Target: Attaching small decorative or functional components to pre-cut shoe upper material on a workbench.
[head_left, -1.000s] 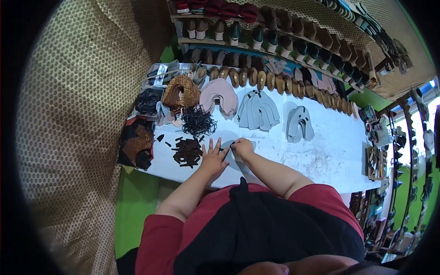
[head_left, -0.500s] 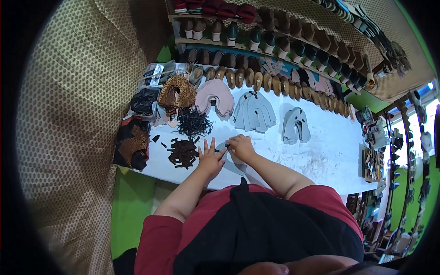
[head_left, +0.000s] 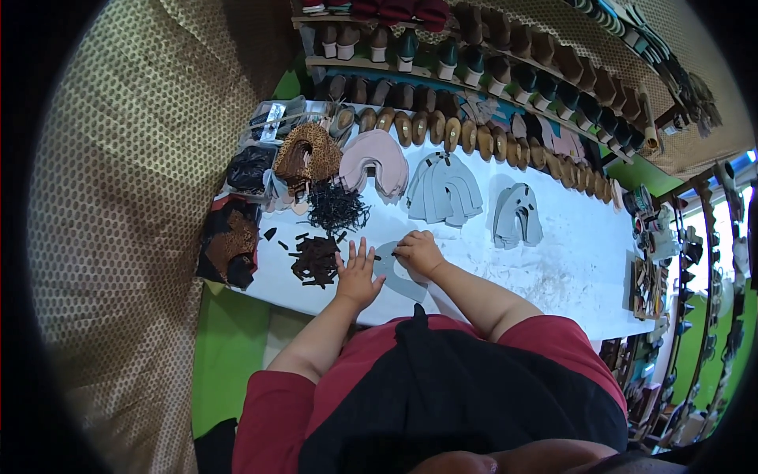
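Observation:
A grey U-shaped shoe-upper piece [head_left: 404,283] lies flat on the white table in front of me, partly under my hands. My right hand [head_left: 420,251] bends over its upper part, fingertips closed on a small dark strip [head_left: 395,254]. With fingers spread and nothing held, my left hand [head_left: 358,276] rests at the left side of the grey piece. Next to it is a heap of short dark-brown strips [head_left: 316,262]. A tangle of thin black strips [head_left: 335,207] lies just beyond.
Stacked grey uppers [head_left: 444,192], a second grey stack [head_left: 518,217], pink uppers [head_left: 374,166] and leopard-print uppers [head_left: 306,156] lie farther back. Brown shoe lasts [head_left: 452,135] line the table's far edge. Shelves of heeled shoes rise behind. A patterned curtain [head_left: 142,221] hangs at left.
My left hand has drawn slightly left, away from the right fingertips, its thumb spread out. The right hand stays over the grey piece. The whole view has shifted a little.

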Tool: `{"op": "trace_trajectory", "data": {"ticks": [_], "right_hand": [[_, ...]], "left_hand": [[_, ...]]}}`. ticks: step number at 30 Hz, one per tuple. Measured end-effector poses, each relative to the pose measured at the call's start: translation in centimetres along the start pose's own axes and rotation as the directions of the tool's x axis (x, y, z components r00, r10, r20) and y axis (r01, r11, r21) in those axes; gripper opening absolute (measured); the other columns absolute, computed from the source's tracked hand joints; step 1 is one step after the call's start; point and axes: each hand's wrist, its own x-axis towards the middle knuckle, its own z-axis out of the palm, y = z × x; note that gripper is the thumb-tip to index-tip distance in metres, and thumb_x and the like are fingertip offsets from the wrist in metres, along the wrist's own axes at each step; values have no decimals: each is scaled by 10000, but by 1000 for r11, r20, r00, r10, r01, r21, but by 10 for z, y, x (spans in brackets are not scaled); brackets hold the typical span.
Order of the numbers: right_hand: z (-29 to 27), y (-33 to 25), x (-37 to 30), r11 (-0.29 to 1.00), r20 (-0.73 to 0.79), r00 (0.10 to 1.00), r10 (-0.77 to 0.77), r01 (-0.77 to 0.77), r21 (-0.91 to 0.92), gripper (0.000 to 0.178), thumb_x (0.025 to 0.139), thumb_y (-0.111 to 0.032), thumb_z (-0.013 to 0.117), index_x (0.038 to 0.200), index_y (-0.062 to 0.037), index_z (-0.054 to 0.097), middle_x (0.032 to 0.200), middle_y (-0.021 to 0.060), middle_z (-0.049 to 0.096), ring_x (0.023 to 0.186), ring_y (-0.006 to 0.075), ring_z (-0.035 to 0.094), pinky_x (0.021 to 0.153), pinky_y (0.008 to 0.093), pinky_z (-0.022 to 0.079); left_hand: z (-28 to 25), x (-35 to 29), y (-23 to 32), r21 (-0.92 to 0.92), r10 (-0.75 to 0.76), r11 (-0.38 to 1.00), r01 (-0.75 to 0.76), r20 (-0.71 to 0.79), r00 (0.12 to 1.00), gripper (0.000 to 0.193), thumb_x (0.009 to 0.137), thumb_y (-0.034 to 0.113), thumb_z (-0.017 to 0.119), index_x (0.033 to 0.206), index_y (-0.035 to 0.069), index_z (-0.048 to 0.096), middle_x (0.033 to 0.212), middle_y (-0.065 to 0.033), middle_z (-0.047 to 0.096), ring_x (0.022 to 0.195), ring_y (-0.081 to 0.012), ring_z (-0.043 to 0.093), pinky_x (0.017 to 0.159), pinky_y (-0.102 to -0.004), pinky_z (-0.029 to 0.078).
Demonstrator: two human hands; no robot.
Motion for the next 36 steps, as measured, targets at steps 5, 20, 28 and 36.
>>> {"op": "trace_trajectory", "data": {"ticks": [5, 20, 28, 36], "right_hand": [[2, -4, -4, 999, -73, 997, 17, -14, 44, 169, 720, -209, 778, 886, -235, 764, 896, -76, 674, 951, 140, 593, 835, 383, 395], [-5, 0, -20, 998, -82, 995, -63, 63, -3, 248, 844, -270, 687, 1088, -233, 720, 1309, 28, 615, 1281, 236, 514, 1069, 533, 307], [-8, 5, -32, 999, 7, 999, -40, 40, 6, 347, 863, -290, 628, 1203, -284, 692, 1486, 88, 455, 1430, 327, 333, 1130, 650, 183], [-7, 6, -26, 999, 135, 990, -30, 33, -23, 381, 888, -341, 558, 1244, -262, 669, 1559, 101, 362, 1480, 363, 231, 1110, 738, 128]], "left_hand": [[2, 2, -1, 10, -3, 1000, 3, 0, 1000, 791, 899, 456, 586, 1527, 52, 324, 1650, -172, 101, 1524, -381, 60, 1160, -657, 19], [4, 2, 1, -30, -47, 999, 45, -62, 997, 735, 862, 414, 634, 1453, 33, 422, 1638, -186, 144, 1521, -389, 72, 1164, -649, 22], [3, -1, 3, -61, -88, 995, 80, -133, 987, 576, 838, 381, 669, 1290, 38, 571, 1623, -234, 146, 1512, -429, 61, 1160, -654, 23], [-8, 24, 29, -157, -336, 936, 316, -117, 935, 431, 756, 398, 759, 1041, 86, 675, 1604, -258, 201, 1502, -460, 64, 1144, -689, 17]]}}
